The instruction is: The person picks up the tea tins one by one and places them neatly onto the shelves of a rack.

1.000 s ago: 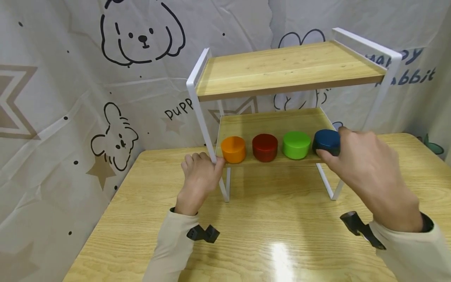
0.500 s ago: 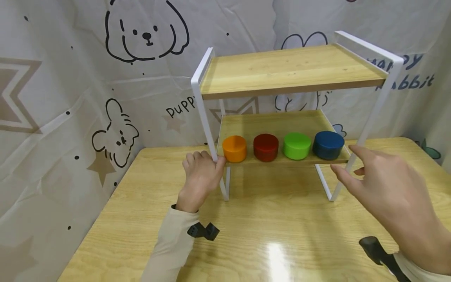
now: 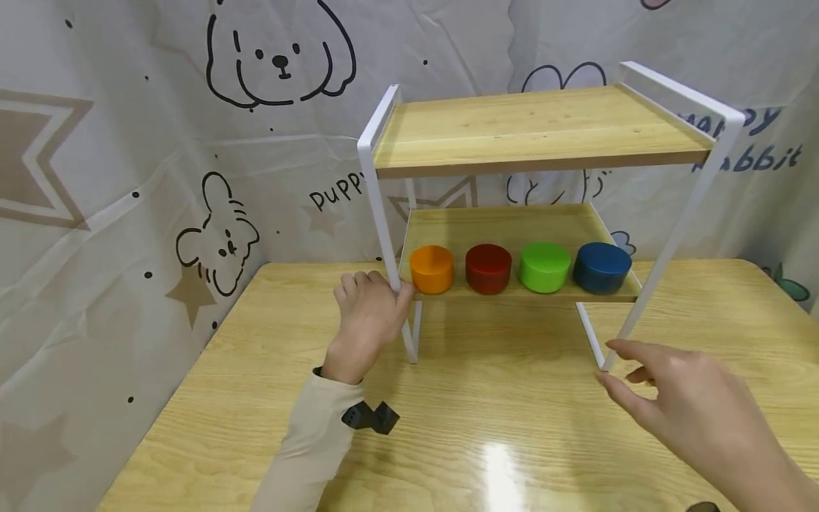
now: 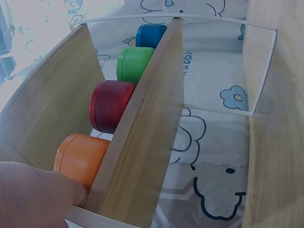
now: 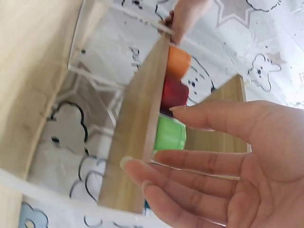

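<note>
A two-tier wooden shelf rack [image 3: 531, 131] with white metal legs stands on the table. On its lower board four-sided by the frame, a row of round lidded tins runs from left to right: orange [image 3: 431, 270], dark red [image 3: 488, 269], green [image 3: 544, 268] and blue [image 3: 602, 269]. My left hand [image 3: 367, 323] grips the rack's left front leg at the lower board, its thumb beside the orange tin. Nothing is in my right hand [image 3: 697, 409], whose fingers are loosely spread in front of the right front leg's foot; I cannot tell whether they touch it.
The wooden table [image 3: 256, 398] extends around the rack. A pale curtain [image 3: 307, 135] with cartoon drawings hangs behind it and along the left side. A black camera mount [image 3: 370, 417] sits at my left wrist.
My right hand has let go of the blue tin on the lower board and moved down toward the right leg's foot. My left hand has kept its grip on the left leg.
</note>
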The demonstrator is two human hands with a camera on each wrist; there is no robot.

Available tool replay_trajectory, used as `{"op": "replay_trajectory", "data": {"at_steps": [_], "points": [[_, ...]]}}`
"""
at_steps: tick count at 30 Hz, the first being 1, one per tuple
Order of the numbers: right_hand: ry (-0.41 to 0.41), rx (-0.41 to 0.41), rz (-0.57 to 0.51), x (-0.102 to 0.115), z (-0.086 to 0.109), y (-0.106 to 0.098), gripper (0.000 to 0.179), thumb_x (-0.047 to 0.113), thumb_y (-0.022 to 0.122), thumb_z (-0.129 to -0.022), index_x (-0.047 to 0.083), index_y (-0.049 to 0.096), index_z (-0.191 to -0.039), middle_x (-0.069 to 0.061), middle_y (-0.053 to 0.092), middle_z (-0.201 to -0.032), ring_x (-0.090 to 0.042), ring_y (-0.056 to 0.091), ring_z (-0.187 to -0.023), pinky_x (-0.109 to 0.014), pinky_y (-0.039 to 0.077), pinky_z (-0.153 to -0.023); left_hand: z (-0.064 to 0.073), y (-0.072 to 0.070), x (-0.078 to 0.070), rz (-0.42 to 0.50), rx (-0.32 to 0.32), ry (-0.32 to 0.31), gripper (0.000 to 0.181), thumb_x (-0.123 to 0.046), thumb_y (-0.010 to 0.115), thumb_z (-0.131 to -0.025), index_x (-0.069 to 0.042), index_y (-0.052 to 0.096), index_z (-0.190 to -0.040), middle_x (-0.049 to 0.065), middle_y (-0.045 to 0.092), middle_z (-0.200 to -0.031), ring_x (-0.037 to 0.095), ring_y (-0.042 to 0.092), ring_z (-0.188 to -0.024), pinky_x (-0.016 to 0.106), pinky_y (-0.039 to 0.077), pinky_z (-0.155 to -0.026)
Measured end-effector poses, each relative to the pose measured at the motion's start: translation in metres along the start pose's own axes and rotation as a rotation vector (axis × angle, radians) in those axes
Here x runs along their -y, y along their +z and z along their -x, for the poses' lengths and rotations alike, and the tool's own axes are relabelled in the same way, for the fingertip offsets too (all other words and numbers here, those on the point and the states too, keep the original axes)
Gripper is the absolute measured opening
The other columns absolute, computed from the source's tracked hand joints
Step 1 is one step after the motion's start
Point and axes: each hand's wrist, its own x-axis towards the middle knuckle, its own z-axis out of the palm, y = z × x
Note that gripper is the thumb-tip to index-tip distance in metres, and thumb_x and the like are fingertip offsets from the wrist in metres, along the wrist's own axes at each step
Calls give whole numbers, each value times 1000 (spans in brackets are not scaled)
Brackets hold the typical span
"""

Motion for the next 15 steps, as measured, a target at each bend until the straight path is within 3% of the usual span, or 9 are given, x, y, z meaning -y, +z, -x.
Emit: {"op": "replay_trajectory", "data": {"at_steps": [9, 13, 15], "points": [[-70, 34, -35, 10, 0, 13, 41, 33, 77, -78, 6, 70, -109, -9, 73, -86, -18, 69, -68, -40, 50, -52, 10, -12, -2, -63, 18, -23, 52, -44, 31, -97, 0, 52, -76, 16, 47, -78, 37, 41, -83, 48, 30, -78], [-88, -4, -30, 12, 0, 14, 40, 31, 77, -77, 6, 71, -108, -10, 73, -86, -18, 67, -63, -39, 49, -49, 25, -20, -1, -122, 2, 13, 52, -45, 38, -98, 1, 52, -77, 16, 48, -78, 35, 42, -82, 45, 30, -76], [-118, -59, -26, 12, 0, 15, 39, 29, 79, -76, 6, 72, -106, -10, 73, -86, -18, 65, -60, -38, 48, -48, 36, -20, 1, -156, -28, 68, 46, -39, 43, -97, 2, 53, -78, 16, 50, -79, 35, 43, -80, 44, 31, -74]]}}
